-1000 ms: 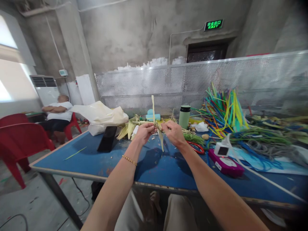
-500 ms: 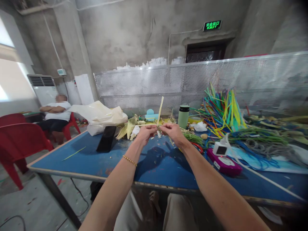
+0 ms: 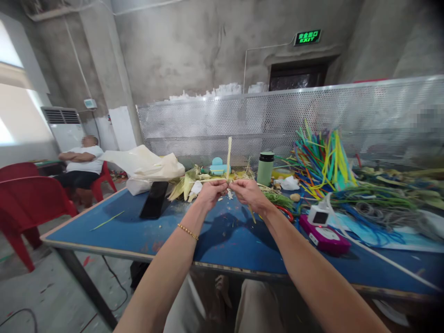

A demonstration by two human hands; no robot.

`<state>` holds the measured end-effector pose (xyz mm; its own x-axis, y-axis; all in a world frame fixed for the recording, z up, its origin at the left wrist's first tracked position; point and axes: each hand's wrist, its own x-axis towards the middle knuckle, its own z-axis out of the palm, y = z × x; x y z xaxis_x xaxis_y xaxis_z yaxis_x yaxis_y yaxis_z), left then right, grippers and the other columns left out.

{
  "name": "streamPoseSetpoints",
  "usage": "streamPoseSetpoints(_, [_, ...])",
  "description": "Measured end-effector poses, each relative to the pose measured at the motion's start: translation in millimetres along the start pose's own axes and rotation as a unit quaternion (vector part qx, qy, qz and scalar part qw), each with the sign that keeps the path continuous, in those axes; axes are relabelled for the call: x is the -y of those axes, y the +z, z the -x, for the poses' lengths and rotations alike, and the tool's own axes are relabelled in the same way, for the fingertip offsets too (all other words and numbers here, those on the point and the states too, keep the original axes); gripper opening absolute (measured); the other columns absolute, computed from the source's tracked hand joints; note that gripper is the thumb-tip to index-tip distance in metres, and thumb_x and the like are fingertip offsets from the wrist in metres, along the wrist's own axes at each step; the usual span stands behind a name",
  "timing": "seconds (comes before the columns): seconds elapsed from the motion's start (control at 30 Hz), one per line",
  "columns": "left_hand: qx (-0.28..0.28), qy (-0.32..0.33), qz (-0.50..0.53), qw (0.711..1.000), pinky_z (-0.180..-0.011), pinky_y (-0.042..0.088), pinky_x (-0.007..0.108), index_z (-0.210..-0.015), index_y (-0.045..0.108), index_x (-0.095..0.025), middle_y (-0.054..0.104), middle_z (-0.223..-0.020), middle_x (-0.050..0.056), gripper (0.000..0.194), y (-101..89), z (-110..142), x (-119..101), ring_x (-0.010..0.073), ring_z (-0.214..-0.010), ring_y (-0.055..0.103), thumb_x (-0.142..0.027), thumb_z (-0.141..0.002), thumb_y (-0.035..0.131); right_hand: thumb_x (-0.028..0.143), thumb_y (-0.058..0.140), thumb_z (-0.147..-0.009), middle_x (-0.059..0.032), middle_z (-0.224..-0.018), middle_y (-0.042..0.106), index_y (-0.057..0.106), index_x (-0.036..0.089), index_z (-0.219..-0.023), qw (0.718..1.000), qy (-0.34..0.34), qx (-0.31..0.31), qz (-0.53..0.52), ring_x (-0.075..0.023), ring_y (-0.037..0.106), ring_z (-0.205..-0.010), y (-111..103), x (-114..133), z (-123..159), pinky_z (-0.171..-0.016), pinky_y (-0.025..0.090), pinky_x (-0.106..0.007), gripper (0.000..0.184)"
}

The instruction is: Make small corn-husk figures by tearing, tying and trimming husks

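My left hand point(image 3: 211, 193) and my right hand point(image 3: 250, 192) meet fingertip to fingertip above the blue table point(image 3: 222, 245). Both pinch pale, flat strips that look like dried leaf or husk. One pale strip point(image 3: 229, 155) stands upright from between the fingertips. A thinner end points left past my left fingers, and a yellowish end point(image 3: 253, 215) hangs below my right hand. Where the strips cross is mostly hidden by the fingers. Dried corn husks point(image 3: 184, 184) lie just beyond my left hand, and a green thermos point(image 3: 265, 169) stands behind my right.
On the left are a black phone point(image 3: 154, 200) and a pale plastic bag point(image 3: 149, 164). A magenta device point(image 3: 325, 233), coloured strips point(image 3: 326, 157) and coils of cord point(image 3: 374, 206) crowd the right. Behind runs a perforated metal panel point(image 3: 208, 120). A person sits far left.
The upright strip has swung from a rightward lean to nearly vertical. The yellowish end below my right hand shows more clearly now. Both hands stay almost in place, still pinching.
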<state>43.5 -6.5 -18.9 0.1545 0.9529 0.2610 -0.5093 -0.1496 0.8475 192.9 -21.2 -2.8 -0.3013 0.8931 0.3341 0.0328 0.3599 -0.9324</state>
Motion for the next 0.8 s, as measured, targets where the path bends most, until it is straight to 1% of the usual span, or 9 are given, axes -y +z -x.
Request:
streamPoseSetpoints(0.13, [0.016, -0.007, 0.003, 1.0, -0.063, 0.043, 0.025, -0.07, 0.066, -0.008, 0.063, -0.066, 0.003, 0.019, 0.1, -0.2, 0.6, 0.0085, -0.058, 0.055, -0.009, -0.058, 0.08, 0.045, 0.073, -0.067, 0.0113, -0.041, 0.028, 0.045, 0.02, -0.061, 0.998, 0.023, 0.023, -0.058, -0.0031, 0.017, -0.035, -2.7, -3.9, -3.4, -0.035, 0.01, -0.02, 0.038])
streamPoseSetpoints(0.27, [0.046, -0.007, -0.003, 0.999, -0.062, 0.041, 0.023, -0.07, 0.067, -0.008, 0.064, -0.066, 0.004, 0.016, 0.1, 1.0, 1.6, 0.008, -0.058, 0.054, -0.011, -0.06, 0.079, 0.04, 0.071, -0.066, 0.0114, -0.043, 0.028, 0.043, 0.021, -0.061, 0.992, 0.075, 0.039, -0.092, -0.0031, 0.018, -0.033, -3.1, -7.8, -6.8, -0.034, 0.011, -0.019, 0.035])
streamPoseSetpoints(0.37, [0.057, -0.011, -0.009, 0.998, -0.062, 0.041, 0.023, -0.07, 0.067, -0.008, 0.064, -0.066, 0.004, 0.014, -0.7, 1.0, 1.9, 0.0076, -0.057, 0.054, -0.011, -0.062, 0.077, 0.041, 0.065, -0.069, 0.01, -0.044, 0.032, 0.046, 0.02, -0.062, 0.995, 0.083, 0.036, -0.05, -0.0041, 0.023, -0.032, -2.7, -11.7, -7.9, -0.033, 0.016, -0.019, 0.029])
streamPoseSetpoints(0.43, [0.052, -0.018, -0.004, 0.998, -0.063, 0.042, 0.023, -0.07, 0.066, -0.008, 0.064, -0.066, 0.003, 0.014, -1.6, 0.4, 1.2, 0.0076, -0.057, 0.055, -0.011, -0.062, 0.078, 0.038, 0.061, -0.07, 0.0073, -0.043, 0.038, 0.049, 0.019, -0.059, 0.998, 0.045, -0.001, 0.038, -0.0056, 0.03, -0.033, -5.4, -14.9, -9.8, -0.033, 0.022, -0.019, 0.025])
streamPoseSetpoints(0.53, [0.023, -0.018, -0.001, 1.0, -0.061, 0.042, 0.023, -0.072, 0.066, -0.01, 0.063, -0.066, 0.002, 0.016, -2.6, -0.6, -1.0, 0.008, -0.056, 0.055, -0.012, -0.062, 0.078, 0.025, 0.061, -0.066, 0.0028, -0.046, 0.049, 0.051, 0.018, -0.053, 0.986, -0.026, -0.089, 0.136, -0.0082, 0.044, -0.042, -15.3, -15.8, -14.0, -0.04, 0.032, -0.019, 0.018])
streamPoseSetpoints(0.63, [-0.006, -0.001, -0.045, 0.999, -0.054, 0.036, 0.023, -0.073, 0.068, -0.009, 0.063, -0.063, 0.002, 0.015, -2.6, -0.7, -2.3, 0.0078, -0.052, 0.053, -0.014, -0.063, 0.078, 0.02, 0.06, -0.066, -0.0007, -0.056, 0.059, 0.061, 0.018, -0.063, 0.968, -0.063, -0.195, 0.141, -0.0118, 0.053, -0.053, -23.6, -7.6, -14.8, -0.046, 0.039, -0.021, 0.004])
streamPoseSetpoints(0.67, [-0.008, 0.003, -0.062, 0.998, -0.052, 0.035, 0.022, -0.074, 0.068, -0.009, 0.063, -0.063, 0.003, 0.015, -2.3, -0.4, -2.3, 0.0079, -0.051, 0.052, -0.014, -0.063, 0.077, 0.022, 0.059, -0.069, -0.0018, -0.059, 0.062, 0.065, 0.017, -0.073, 0.967, -0.068, -0.208, 0.128, -0.0131, 0.056, -0.054, -24.1, -3.6, -13.6, -0.047, 0.042, -0.022, 0.008])
streamPoseSetpoints(0.7, [-0.005, 0.005, -0.075, 0.997, -0.051, 0.034, 0.023, -0.074, 0.069, -0.008, 0.063, -0.062, 0.003, 0.015, -1.9, 0.2, -2.3, 0.0081, -0.051, 0.052, -0.015, -0.063, 0.076, 0.025, 0.059, -0.072, -0.0025, -0.061, 0.063, 0.067, 0.016, -0.083, 0.972, -0.067, -0.195, 0.109, -0.0142, 0.058, -0.055, -23.4, 0.2, -11.7, -0.048, 0.044, -0.023, 0.017])
streamPoseSetpoints(0.8, [0.017, 0.011, -0.092, 0.996, -0.051, 0.033, 0.023, -0.075, 0.069, -0.007, 0.063, -0.064, 0.004, 0.015, -0.4, 2.5, -2.4, 0.0084, -0.052, 0.052, -0.014, -0.063, 0.075, 0.037, 0.061, -0.077, -0.0018, -0.059, 0.063, 0.066, 0.014, -0.102, 0.993, -0.049, -0.082, 0.068, -0.0143, 0.057, -0.05, -17.0, 7.7, -4.8, -0.044, 0.046, -0.025, 0.034])
